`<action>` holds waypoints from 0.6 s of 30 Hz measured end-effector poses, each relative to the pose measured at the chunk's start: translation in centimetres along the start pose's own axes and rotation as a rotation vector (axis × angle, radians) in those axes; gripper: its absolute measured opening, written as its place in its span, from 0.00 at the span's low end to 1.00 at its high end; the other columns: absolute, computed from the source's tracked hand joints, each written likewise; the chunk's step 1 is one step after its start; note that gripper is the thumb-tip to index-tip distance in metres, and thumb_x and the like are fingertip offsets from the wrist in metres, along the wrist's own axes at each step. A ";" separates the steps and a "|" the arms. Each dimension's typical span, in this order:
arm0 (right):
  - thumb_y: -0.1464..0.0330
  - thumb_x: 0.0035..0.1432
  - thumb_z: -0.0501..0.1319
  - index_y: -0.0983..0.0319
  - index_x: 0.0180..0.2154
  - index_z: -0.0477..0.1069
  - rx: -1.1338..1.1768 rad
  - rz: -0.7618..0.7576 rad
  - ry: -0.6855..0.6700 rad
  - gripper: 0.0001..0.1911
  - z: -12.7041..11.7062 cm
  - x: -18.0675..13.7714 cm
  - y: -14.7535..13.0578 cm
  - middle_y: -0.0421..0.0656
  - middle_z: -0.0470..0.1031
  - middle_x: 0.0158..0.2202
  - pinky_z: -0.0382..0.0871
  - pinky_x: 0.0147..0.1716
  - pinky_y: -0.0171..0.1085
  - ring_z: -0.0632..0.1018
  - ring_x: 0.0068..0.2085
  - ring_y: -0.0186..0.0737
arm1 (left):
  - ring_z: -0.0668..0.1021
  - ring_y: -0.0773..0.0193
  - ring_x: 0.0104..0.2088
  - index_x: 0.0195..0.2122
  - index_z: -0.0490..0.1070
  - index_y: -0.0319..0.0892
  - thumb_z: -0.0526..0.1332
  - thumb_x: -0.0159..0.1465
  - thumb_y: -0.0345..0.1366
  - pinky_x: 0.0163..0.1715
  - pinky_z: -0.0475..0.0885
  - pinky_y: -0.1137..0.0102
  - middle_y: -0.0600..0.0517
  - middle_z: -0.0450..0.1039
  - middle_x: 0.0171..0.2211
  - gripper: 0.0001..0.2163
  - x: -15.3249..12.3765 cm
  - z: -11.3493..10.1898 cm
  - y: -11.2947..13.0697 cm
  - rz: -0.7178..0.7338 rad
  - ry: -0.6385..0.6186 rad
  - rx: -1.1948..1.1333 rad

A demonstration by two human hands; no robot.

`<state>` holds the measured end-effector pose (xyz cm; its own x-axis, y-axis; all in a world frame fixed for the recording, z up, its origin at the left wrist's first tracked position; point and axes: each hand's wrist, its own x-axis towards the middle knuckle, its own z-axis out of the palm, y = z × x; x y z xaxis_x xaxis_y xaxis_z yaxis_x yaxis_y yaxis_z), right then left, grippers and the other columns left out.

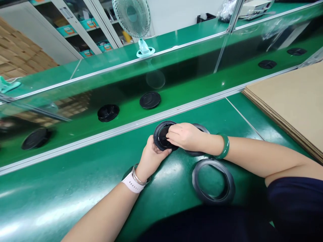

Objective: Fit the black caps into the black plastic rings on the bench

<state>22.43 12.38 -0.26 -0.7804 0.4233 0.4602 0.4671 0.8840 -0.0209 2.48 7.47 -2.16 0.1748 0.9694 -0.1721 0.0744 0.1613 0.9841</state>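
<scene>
A round black part with a thick dark outer ring point(156, 131) is held a little above the green bench. My left hand point(154, 153) grips its rim from the lower left, the thumb along the near edge. Over its face is my right hand point(182, 135), fingers pinched together at the inner black disc; what lies between the fingertips is hidden. One dark grey ring point(201, 127) lies partly behind my right hand and wrist. Nearer to me, a second grey ring point(196, 183) rests flat on the bench. Something dark point(127, 172) shows partly behind my left wrist.
Beyond a metal rail point(121, 125) runs a green belt carrying several round black parts, among them a black disc point(150, 100) and an open black part point(108, 112). Stacked cardboard sheets point(290, 97) lie at right. A fan point(132, 16) stands behind the clear panel.
</scene>
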 end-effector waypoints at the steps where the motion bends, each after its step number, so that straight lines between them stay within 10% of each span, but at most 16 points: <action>1: 0.72 0.71 0.53 0.68 0.37 0.72 0.016 0.010 -0.006 0.11 -0.1 0.0 0.0 0.48 0.71 0.35 0.67 0.37 0.41 0.72 0.38 0.43 | 0.80 0.59 0.47 0.50 0.61 0.44 0.74 0.52 0.33 0.48 0.78 0.63 0.50 0.76 0.46 0.28 -0.1 0.0 0.0 0.000 -0.003 0.009; 18: 0.73 0.68 0.58 0.69 0.42 0.72 0.100 0.027 -0.140 0.05 -1.8 0.7 -0.5 0.50 0.75 0.41 0.70 0.45 0.42 0.75 0.43 0.45 | 0.80 0.59 0.47 0.48 0.60 0.44 0.75 0.48 0.31 0.47 0.78 0.64 0.52 0.74 0.45 0.31 -0.1 0.0 0.2 -0.058 0.002 0.026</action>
<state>22.46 11.89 1.69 -0.8216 0.4646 0.3305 0.4505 0.8843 -0.1232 2.47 7.38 -1.99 0.1673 0.9590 -0.2288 0.1096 0.2125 0.9710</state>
